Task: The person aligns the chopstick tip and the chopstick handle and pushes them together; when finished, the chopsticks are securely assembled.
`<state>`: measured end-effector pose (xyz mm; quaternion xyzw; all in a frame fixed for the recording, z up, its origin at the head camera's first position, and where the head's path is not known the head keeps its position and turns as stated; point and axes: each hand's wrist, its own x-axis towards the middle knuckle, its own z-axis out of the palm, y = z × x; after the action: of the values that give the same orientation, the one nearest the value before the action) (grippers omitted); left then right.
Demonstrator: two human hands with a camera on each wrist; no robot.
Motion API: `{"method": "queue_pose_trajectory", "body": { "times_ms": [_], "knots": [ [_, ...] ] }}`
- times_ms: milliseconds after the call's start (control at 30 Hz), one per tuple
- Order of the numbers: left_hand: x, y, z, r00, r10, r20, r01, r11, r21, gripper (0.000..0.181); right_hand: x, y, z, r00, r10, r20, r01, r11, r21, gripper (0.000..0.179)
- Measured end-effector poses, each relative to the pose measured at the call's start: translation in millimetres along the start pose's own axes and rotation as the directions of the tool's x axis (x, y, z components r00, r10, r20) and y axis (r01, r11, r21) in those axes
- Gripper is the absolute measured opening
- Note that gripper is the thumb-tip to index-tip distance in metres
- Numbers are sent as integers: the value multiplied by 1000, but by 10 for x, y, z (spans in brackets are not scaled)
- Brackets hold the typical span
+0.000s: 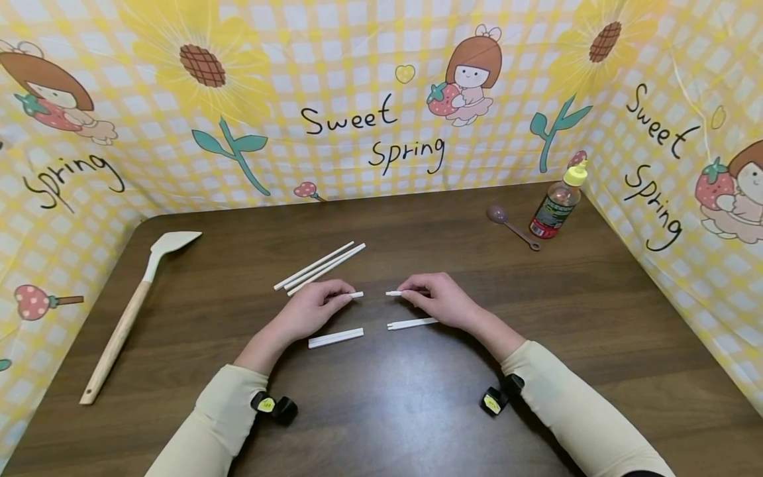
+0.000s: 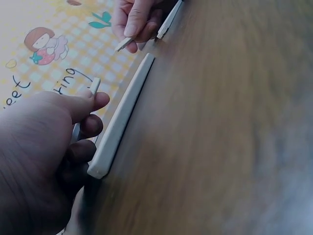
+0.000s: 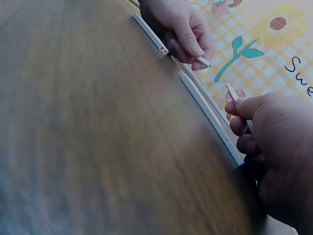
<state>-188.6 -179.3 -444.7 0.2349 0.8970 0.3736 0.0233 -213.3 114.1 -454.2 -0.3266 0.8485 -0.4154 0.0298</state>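
Observation:
My left hand (image 1: 341, 296) pinches a short white stick piece (image 1: 356, 294) between thumb and fingers, its tip pointing right. Opposite it, my right hand (image 1: 410, 292) pinches a second short piece (image 1: 393, 293) pointing left; a small gap separates the two tips. Two more short pieces lie on the table just in front of the hands, one (image 1: 336, 338) by the left hand and one (image 1: 411, 324) partly under the right hand. In the left wrist view the left hand (image 2: 85, 105) holds its piece (image 2: 94, 85) above the lying piece (image 2: 122, 115). The right wrist view has the right hand (image 3: 237, 112) with its piece (image 3: 231, 92).
Three long white sticks (image 1: 320, 267) lie side by side behind the left hand. A wooden-handled spatula (image 1: 134, 311) lies at the left. A purple spoon (image 1: 512, 227) and a yellow-capped bottle (image 1: 557, 202) stand at the back right. Patterned cloth walls (image 1: 381, 99) surround the brown table (image 1: 381, 411).

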Motion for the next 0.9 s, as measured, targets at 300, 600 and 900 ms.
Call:
{"method": "queue_pose_trajectory", "body": {
  "times_ms": [300, 600, 900],
  "knots": [
    [22, 2, 44, 999, 38, -1, -38, 999, 2, 10, 16, -27, 25, 1000, -8, 3, 8, 1000, -3, 8],
    [59, 53, 92, 999, 36, 21, -36, 999, -9, 9, 35, -40, 61, 999, -36, 5, 36, 999, -8, 8],
    [108, 80, 152, 997, 77, 27, -77, 997, -10, 7, 39, -42, 57, 999, -39, 7, 39, 999, -9, 8]
  ]
}}
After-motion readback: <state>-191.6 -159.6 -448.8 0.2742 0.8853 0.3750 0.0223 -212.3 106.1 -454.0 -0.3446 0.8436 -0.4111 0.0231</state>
